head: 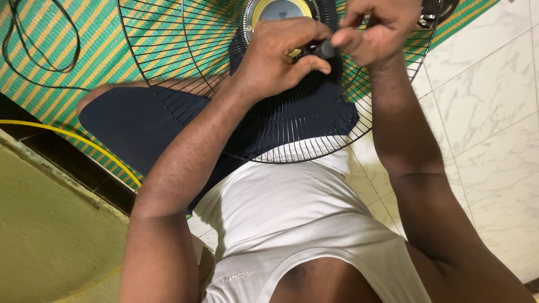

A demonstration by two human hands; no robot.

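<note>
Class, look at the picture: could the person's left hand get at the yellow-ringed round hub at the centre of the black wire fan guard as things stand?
Probably yes. The left hand already rests on the black wire fan guard just below the yellow-ringed round hub, pinching a small dark part with the right hand. Nothing lies between, though its fingers are occupied.

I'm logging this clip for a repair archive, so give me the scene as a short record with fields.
Setting: person seated, wire fan guard resting over the lap
Left hand: on the guard's centre, by the round hub
Right hand: pinching a small dark part against the left fingers
Underneath: green striped mat
Floor: white marble tiles
Also: black cable lying on the mat
</note>
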